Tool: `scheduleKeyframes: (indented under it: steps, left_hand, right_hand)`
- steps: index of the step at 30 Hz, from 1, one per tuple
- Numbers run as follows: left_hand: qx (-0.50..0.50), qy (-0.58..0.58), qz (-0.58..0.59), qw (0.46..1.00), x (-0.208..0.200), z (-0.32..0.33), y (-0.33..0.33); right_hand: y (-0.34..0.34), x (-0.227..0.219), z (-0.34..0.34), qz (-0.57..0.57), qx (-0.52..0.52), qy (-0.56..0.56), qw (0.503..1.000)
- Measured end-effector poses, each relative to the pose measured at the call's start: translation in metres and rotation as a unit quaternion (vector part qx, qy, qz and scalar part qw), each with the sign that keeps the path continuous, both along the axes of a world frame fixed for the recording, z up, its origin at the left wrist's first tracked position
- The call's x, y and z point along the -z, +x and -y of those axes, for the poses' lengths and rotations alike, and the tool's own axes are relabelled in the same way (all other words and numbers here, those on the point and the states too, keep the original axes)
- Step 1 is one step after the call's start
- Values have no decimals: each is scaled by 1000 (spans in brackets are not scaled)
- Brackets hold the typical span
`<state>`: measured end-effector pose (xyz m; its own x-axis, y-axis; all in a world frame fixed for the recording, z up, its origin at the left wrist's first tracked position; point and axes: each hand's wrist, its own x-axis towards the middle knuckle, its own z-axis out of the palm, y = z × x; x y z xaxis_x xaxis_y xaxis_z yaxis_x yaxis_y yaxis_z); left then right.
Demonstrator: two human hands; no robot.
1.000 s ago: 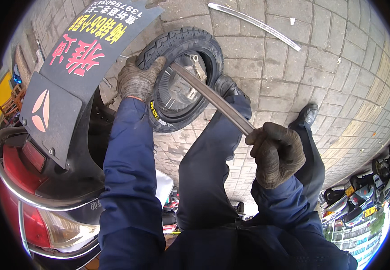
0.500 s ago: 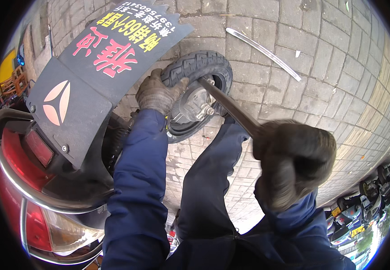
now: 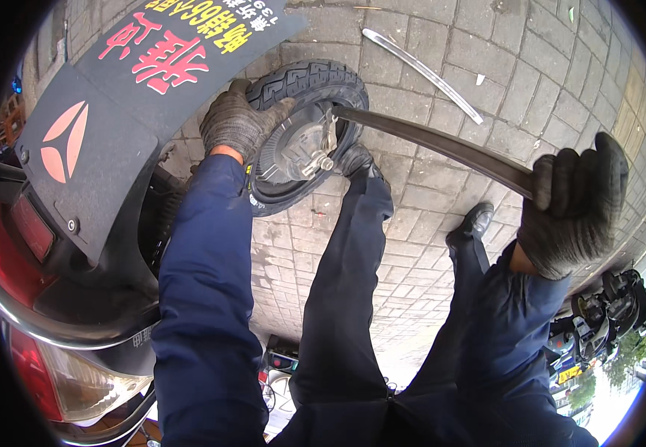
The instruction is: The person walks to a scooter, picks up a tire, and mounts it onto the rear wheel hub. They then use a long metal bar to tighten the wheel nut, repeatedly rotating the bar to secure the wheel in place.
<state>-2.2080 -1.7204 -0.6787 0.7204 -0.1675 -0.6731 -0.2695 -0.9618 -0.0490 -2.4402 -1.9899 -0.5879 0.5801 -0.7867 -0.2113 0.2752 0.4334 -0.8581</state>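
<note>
A small scooter wheel stands tilted on the paving, with a black treaded tyre (image 3: 321, 74) and a grey metal hub (image 3: 293, 153). My gloved left hand (image 3: 239, 123) grips the tyre's near left side, fingers over the tread and thumb along the sidewall. In my gloved right hand (image 3: 578, 205) is the end of a long, dark, flat tyre lever (image 3: 435, 140). The lever's far tip lies at the wheel's inner rim, above the axle; whether it is wedged under the tyre's edge I cannot tell. My shoe (image 3: 356, 159) is against the wheel's right side.
At left is a red scooter's rear, with a black mudflap (image 3: 114, 97), a tail light (image 3: 36, 231) and a chrome bar (image 3: 77, 335). A pale curved strip (image 3: 423, 74) lies on the paving beyond the wheel. Parked scooters (image 3: 610, 313) line the far right.
My right hand has swung outward to the right with the tyre lever, which now lies flatter. My left hand keeps its hold on the tyre. The view has shifted slightly.
</note>
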Motion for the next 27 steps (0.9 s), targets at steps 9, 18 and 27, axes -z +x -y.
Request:
scheduleKeyframes:
  steps: [9,18,27]
  left_hand:
    - [-36,-84,7,996,13,-12,-13]
    - [-104,-181,-98,973,29,-36,8]
    - [-174,-159,-195,952,18,-25,16]
  right_hand:
    - [-137,98,-9,-221,141,-7,965]
    - [-300,164,25,-623,-388,34,678]
    - [-296,144,-85,-321,-483,69,812]
